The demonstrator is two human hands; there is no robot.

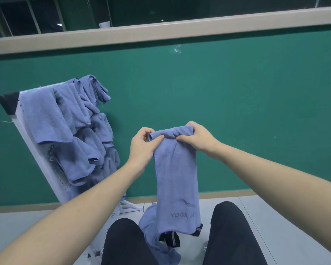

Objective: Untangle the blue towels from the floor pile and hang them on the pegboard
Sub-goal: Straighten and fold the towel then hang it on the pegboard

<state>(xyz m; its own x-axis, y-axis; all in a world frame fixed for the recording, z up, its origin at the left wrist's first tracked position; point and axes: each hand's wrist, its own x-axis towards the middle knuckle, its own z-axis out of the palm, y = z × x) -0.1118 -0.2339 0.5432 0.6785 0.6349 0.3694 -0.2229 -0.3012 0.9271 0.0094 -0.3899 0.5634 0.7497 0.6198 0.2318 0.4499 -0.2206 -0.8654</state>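
A long blue towel [177,180] hangs straight down in front of me, printed "YOGA" near its lower end. My left hand [144,145] pinches its top left corner, and my right hand [197,137] pinches the top right, with the upper edge bunched between them. Below, between my knees, more blue towel [151,230] lies crumpled on the floor. To the left a white pegboard [52,173] leans against the green wall, with several blue towels [69,127] draped over it.
A black strap with a grey stripe [171,240] lies on the floor under the hanging towel. My dark-trousered knees [231,226] frame the pile. The pegboard's white foot [131,206] juts out on the pale floor. A beige ledge [161,29] runs along the wall above.
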